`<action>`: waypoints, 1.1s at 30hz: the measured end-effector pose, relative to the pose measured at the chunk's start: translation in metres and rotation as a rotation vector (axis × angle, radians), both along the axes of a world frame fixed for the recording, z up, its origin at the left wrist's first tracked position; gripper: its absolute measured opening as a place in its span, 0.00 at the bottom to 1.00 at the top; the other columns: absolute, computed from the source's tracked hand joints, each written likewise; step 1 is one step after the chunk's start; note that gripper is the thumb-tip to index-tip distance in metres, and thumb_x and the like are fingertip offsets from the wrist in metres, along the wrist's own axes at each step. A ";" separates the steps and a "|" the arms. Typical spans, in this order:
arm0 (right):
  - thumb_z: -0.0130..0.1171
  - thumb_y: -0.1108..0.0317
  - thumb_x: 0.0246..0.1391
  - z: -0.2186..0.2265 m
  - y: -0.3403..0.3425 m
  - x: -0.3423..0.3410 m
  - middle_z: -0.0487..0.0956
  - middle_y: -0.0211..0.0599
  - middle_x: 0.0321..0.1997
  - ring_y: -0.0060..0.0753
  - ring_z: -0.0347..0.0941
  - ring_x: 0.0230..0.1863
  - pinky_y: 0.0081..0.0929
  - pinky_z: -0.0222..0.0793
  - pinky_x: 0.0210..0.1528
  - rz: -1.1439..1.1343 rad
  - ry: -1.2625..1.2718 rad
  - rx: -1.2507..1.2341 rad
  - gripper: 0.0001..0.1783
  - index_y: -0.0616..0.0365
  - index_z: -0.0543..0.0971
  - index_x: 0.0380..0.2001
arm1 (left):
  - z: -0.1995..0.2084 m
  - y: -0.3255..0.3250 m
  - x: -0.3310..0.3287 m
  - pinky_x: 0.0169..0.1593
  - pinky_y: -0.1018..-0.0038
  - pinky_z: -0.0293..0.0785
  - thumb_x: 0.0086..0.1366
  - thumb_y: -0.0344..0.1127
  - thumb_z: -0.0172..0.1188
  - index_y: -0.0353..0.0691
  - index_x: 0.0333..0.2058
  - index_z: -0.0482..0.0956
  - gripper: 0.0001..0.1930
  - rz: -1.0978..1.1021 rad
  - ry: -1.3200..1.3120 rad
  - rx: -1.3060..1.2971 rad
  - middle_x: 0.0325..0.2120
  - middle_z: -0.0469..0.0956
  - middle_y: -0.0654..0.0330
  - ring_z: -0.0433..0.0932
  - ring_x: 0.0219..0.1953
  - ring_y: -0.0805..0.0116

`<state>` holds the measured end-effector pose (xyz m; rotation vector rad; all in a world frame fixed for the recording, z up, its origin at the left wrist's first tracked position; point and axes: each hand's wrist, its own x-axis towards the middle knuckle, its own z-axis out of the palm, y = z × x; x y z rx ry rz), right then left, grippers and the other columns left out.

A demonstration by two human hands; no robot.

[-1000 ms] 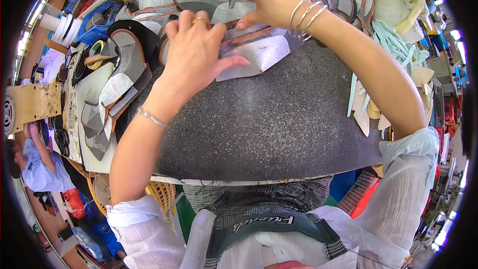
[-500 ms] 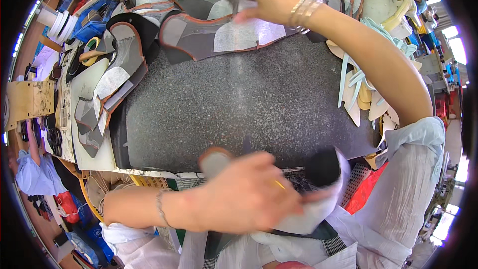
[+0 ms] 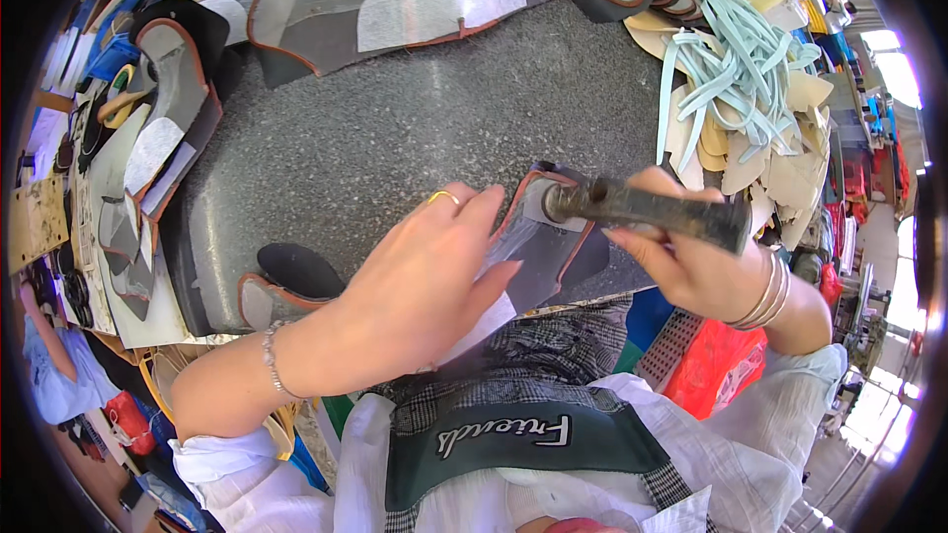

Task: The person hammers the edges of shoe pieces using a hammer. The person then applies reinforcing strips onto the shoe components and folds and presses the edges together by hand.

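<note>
A grey shoe upper [image 3: 528, 245] with reddish-brown edging and pale patches lies along the near edge of the dark slab [image 3: 415, 128]. My left hand [image 3: 420, 276] grips it from above, thumb and fingers apart across its surface, hiding its middle. The left end [image 3: 265, 301] shows past my wrist, beside a black flap. In my right hand [image 3: 681, 252] is a dark metal hammer [image 3: 652, 212], its small round face on or just over the upper's right end. My fingers close round it, though the hammer's handle is mostly hidden.
More shoe uppers [image 3: 434, 0] are heaped along the slab's far side, and others [image 3: 163, 138] stack at the left. Pale blue strips [image 3: 736, 69] lie on cream cut pieces [image 3: 790, 153] at the right. A red bag [image 3: 716, 360] sits below the near edge.
My right hand has brought the hammer from the far pile down to the near right. My left hand has moved up onto the slab with the shoe upper, which now lies there.
</note>
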<state>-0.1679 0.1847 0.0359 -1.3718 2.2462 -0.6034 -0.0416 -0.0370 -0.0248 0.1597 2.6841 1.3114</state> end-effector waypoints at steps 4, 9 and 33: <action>0.61 0.67 0.57 -0.017 0.016 0.002 0.74 0.46 0.25 0.54 0.76 0.25 0.41 0.68 0.24 -0.106 -0.023 0.133 0.11 0.58 0.70 0.38 | -0.018 0.015 -0.018 0.43 0.64 0.71 0.57 0.33 0.68 0.36 0.53 0.76 0.24 0.104 0.164 -0.127 0.39 0.73 0.54 0.74 0.39 0.56; 0.61 0.66 0.56 -0.024 0.019 -0.010 0.73 0.45 0.24 0.52 0.75 0.23 0.40 0.68 0.21 -0.117 -0.035 0.142 0.11 0.57 0.70 0.37 | -0.036 0.020 -0.039 0.50 0.62 0.60 0.53 0.35 0.70 0.45 0.46 0.83 0.19 0.090 0.348 -0.268 0.37 0.72 0.62 0.66 0.45 0.59; 0.62 0.71 0.51 -0.028 0.026 -0.028 0.72 0.45 0.24 0.50 0.75 0.23 0.41 0.69 0.22 -0.043 0.094 -0.002 0.15 0.58 0.66 0.38 | -0.027 0.032 -0.037 0.51 0.64 0.54 0.47 0.34 0.74 0.47 0.39 0.82 0.18 0.213 0.192 -0.232 0.30 0.74 0.71 0.66 0.44 0.64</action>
